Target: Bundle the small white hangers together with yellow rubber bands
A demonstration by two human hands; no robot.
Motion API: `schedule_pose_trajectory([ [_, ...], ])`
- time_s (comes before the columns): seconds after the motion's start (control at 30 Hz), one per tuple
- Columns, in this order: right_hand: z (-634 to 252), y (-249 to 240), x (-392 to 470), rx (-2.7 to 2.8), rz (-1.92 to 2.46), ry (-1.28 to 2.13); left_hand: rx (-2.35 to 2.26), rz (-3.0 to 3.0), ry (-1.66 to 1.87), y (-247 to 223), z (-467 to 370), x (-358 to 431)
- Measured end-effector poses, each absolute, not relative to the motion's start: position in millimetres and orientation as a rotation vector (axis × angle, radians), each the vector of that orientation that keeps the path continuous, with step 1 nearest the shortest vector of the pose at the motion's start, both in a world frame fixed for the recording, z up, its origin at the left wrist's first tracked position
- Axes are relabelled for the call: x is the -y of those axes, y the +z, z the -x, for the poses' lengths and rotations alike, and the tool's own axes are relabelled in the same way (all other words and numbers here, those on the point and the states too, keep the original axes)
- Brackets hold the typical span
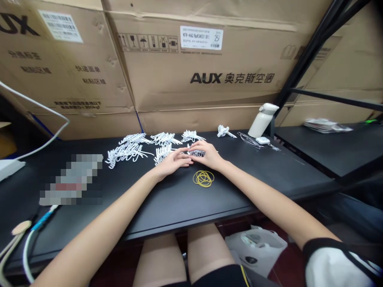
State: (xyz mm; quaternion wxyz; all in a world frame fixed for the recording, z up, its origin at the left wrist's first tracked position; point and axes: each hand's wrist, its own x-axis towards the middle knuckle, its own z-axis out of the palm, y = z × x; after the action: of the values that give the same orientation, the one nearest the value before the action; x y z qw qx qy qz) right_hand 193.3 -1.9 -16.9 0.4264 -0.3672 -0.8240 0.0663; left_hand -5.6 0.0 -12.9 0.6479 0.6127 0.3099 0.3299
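Note:
My left hand [175, 162] and my right hand [209, 156] meet above the middle of the black table. Between them is a small bunch of white wire hooks [197, 152], partly hidden by fingers. The right fingers curl over this bunch, and the left fingertips press at its near-left end. Just behind my left hand lies another bunch of white hooks [162, 153]. Larger piles of white hooks [127, 153] spread to the left, with further bunches [166, 138] along the back. Yellow rubber bands [204, 178] lie loose in front of my right hand.
A white bottle [263, 120], a pair of glasses [249, 140] and a small white case [262, 140] stand at back right. A blurred-out flat object [73, 179] with a cable lies left. Cardboard boxes [167, 87] wall the back. Below hangs a white bag [260, 255].

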Motion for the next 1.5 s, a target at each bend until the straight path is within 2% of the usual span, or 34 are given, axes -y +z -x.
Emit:
schedule_pose_trajectory([
  [0.2,-194.0,-16.4,1.0,2.042,0.920,0.170,-0.813,-1.596,0.840,-11.7,3.4,4.5],
  [0.4,-194.8,-16.7,-0.8,2.009,0.924,0.183,-1.204,-2.229,1.114,-3.1,8.3,12.8],
  [0.53,-194.7,-16.9,-1.1,1.999,0.965,0.171,-1.384,-2.451,1.218,2.7,10.2,14.3],
  [0.73,-195.5,-15.4,-0.6,1.994,0.990,0.177,-1.479,-2.655,1.017,2.8,13.0,12.4],
  [1.0,-197.2,-17.6,-3.2,1.997,0.997,0.170,-1.712,-2.597,0.813,-8.0,10.9,12.6],
  [1.17,-195.3,-20.1,1.2,2.079,1.111,0.001,-1.756,-2.671,0.666,-7.3,12.8,10.0],
  [1.37,-185.9,-23.0,11.6,2.276,1.332,-0.035,-1.725,-2.696,0.723,-9.4,18.1,4.6],
  [1.5,-182.0,-23.4,10.8,2.379,1.360,-0.049,-1.765,-2.798,0.610,-9.9,21.5,-0.8],
])
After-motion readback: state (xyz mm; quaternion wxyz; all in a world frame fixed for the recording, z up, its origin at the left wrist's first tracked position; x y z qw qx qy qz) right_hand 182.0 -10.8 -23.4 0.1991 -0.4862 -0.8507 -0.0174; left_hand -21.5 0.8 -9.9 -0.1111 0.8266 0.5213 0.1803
